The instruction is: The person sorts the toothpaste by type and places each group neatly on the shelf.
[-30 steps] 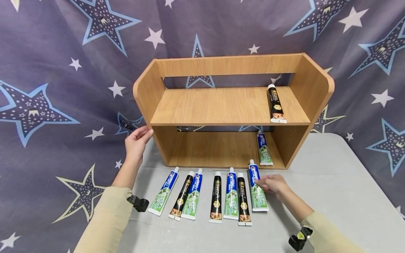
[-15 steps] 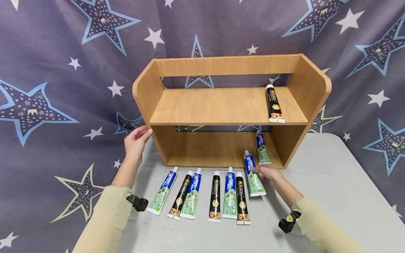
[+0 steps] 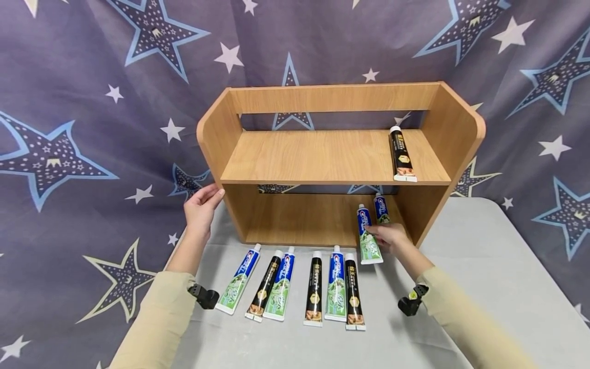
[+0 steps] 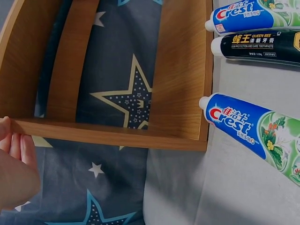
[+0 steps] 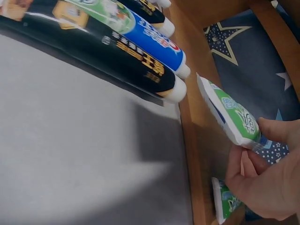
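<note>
A person's left hand (image 3: 200,211) pinches the left side of a wooden shelf (image 3: 304,156); six toothpaste tubes (image 3: 314,287) lie on the near table (image 3: 484,287); the right hand (image 3: 389,237), thumb and fingers closed, holds a blue-and-green tube (image 3: 367,241) at the lower board's near right edge.

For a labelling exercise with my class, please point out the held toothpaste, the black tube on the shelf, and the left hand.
Held toothpaste (image 3: 367,243), head view, green part of its body.
Black tube (image 3: 400,153), head view, middle of its body.
Left hand (image 3: 201,207), head view, middle of the hand.
</note>
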Demonstrator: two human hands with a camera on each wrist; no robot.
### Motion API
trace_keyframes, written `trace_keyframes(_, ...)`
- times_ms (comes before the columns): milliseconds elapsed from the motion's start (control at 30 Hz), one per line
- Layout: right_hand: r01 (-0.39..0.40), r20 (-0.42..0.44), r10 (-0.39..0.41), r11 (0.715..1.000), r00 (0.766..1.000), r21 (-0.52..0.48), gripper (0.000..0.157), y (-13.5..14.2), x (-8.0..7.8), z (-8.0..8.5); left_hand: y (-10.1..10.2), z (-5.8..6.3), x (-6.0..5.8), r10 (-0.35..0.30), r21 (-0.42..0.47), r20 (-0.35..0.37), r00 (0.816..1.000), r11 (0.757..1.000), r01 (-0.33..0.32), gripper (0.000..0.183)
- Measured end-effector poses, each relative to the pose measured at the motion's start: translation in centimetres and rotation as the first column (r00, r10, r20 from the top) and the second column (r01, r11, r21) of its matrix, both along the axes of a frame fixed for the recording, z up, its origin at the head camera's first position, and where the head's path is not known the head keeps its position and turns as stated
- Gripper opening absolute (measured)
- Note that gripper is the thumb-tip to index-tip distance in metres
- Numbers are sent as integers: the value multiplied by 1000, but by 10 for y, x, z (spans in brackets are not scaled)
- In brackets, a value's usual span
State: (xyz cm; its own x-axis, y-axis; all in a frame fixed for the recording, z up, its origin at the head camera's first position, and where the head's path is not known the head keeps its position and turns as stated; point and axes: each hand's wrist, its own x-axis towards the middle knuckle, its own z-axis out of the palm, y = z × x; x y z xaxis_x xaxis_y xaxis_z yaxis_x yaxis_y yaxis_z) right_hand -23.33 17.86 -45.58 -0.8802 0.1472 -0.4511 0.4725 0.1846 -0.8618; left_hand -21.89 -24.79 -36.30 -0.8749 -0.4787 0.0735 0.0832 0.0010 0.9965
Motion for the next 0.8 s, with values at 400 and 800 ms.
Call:
trace_keyframes(400,76,21,-76,997,997,-12,31,4,-23,-8,-1,-2,1,0,-20,-6,1000,1000,0,34)
trace_keyframes(800,154,-91,-138,967,986,203,78,-5,-49,-13,1,0,0,-4,-23,2,1000,1000,4,36)
